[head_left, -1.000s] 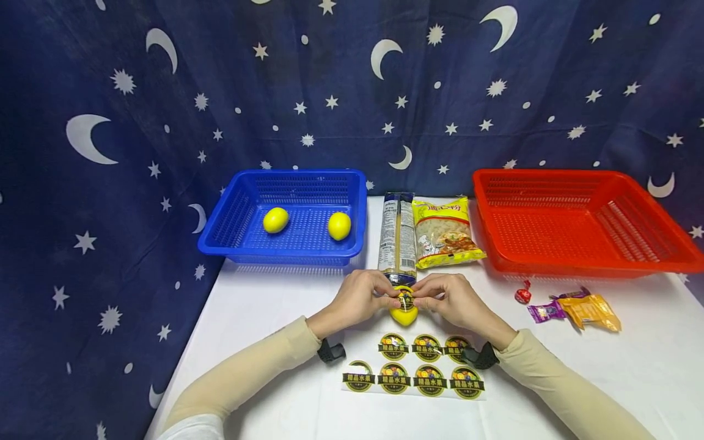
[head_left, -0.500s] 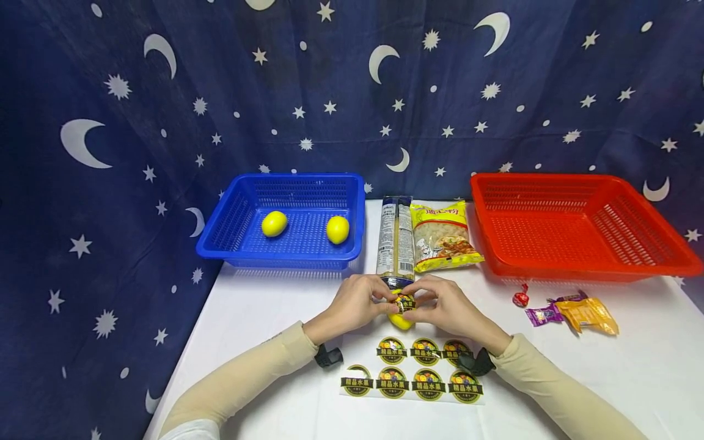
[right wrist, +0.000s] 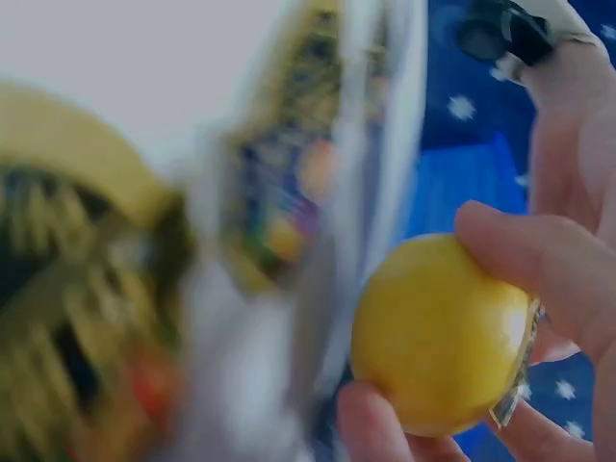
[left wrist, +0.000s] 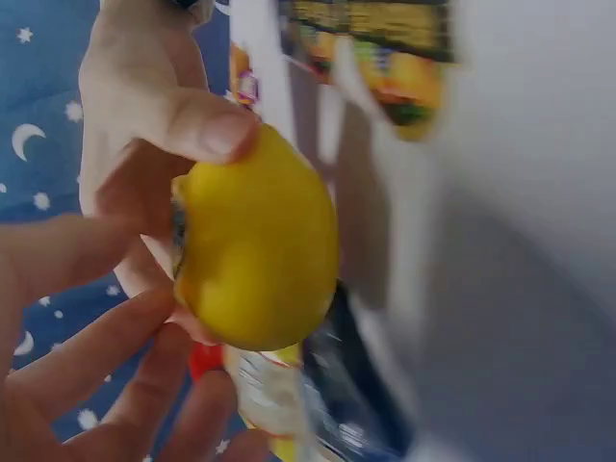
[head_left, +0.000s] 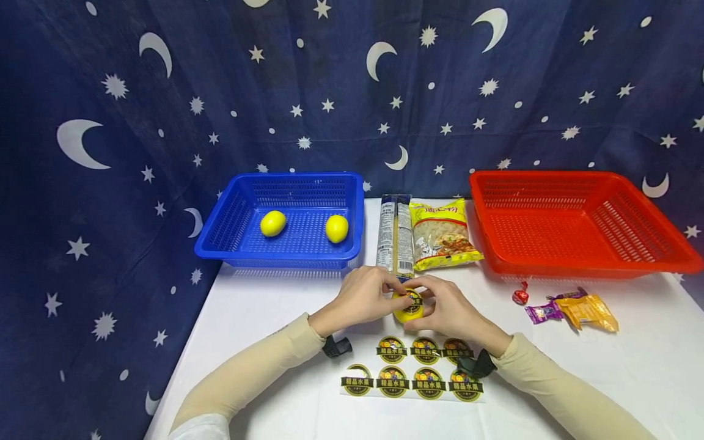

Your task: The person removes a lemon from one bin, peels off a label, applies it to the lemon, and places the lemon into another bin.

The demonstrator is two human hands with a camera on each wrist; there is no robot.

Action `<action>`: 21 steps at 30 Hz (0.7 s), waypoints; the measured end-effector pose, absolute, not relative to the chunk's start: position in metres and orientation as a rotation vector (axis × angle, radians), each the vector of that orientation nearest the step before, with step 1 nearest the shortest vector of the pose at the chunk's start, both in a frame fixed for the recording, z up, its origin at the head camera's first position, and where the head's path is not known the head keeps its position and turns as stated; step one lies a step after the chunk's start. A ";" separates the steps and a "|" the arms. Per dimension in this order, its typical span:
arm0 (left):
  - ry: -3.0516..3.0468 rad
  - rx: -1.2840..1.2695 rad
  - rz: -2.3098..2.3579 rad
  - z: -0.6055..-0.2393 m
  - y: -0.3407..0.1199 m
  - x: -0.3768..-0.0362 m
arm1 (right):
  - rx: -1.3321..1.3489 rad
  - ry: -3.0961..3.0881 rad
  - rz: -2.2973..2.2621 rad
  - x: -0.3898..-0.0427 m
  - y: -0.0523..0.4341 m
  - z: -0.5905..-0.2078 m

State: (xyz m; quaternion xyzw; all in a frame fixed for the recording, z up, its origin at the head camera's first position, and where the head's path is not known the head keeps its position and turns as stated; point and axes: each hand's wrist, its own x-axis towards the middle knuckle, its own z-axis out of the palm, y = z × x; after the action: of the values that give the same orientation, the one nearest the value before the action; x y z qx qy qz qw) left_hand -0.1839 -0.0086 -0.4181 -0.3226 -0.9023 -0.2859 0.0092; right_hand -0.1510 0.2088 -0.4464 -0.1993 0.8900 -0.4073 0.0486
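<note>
Pinching a yellow lemon (head_left: 407, 307) between them, the left hand (head_left: 365, 297) and right hand (head_left: 448, 308) hold it just above the counter (head_left: 275, 330), fingertips curled round its sides so the round sticker (head_left: 413, 299) on top faces up. Just in front lies the sticker sheet (head_left: 412, 370), within easy reach. Beyond stand a noodle packet (head_left: 394, 235) and a snack bag (head_left: 442, 233), between a blue basket (head_left: 280, 256) holding two lemons (head_left: 273, 223) and a red basket (head_left: 577, 266).

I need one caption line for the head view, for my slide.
Both hands hold a yellow lemon with a sticker above the sticker sheet.
</note>
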 end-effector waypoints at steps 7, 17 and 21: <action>-2.644 -1.021 -0.997 -0.390 0.036 -0.198 | -0.557 2.881 -1.127 -0.156 0.282 -0.377; -2.634 -0.998 -0.587 -0.386 0.128 -0.227 | -0.125 2.936 -0.708 -0.244 0.391 -0.312; -2.699 -0.955 -0.512 -0.395 0.154 -0.221 | -0.136 2.867 -0.703 -0.280 0.406 -0.328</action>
State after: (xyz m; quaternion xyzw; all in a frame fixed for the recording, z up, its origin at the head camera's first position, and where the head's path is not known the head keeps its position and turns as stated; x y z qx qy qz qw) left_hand -0.2210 0.1537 -0.3947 -0.3262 -0.9217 -0.1750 0.1162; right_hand -0.2803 0.4055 -0.3280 -0.0458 0.9660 -0.2368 0.0931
